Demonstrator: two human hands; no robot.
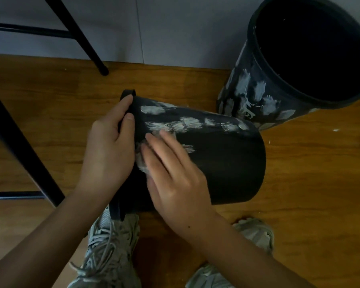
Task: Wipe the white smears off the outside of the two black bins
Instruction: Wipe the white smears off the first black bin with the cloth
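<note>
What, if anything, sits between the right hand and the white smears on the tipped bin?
Only a whitish wad, probably a wipe, under the right hand, pressed against the tipped bin. The smears beyond the fingers lie bare. The left hand grips the rim, off to the side.

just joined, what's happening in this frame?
A person is cleaning a black plastic bin lying on its side on the wooden floor. The left hand grips its rim; the right hand rubs a whitish wad against the wall. White smears remain along its top. A second black bin, upright, is heavily smeared.
</note>
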